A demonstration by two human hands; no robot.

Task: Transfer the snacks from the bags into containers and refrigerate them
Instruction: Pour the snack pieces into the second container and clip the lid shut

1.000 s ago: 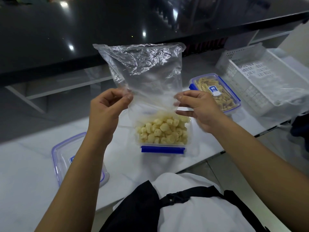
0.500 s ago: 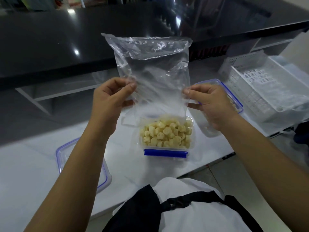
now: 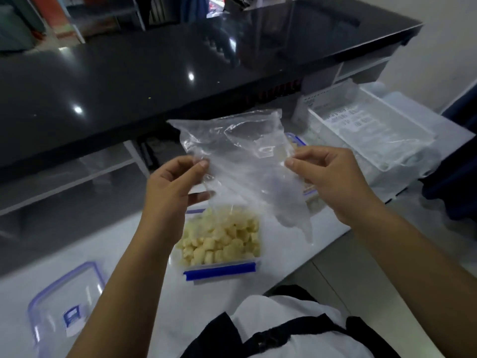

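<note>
L hand (image 3: 173,188) raised, pinching, R hand (image 3: 326,180) same

A person's left hand (image 3: 171,188) and right hand (image 3: 329,183) each pinch a side of a clear plastic bag (image 3: 241,161), held above an open container (image 3: 219,244) of pale yellow snacks (image 3: 222,236) on the white counter (image 3: 129,254). A loose lid (image 3: 65,306) lies at lower left, a white basket (image 3: 371,127) at right, and a 2nd blue-rimmed container (image 3: 296,140) behind the bag.
</note>
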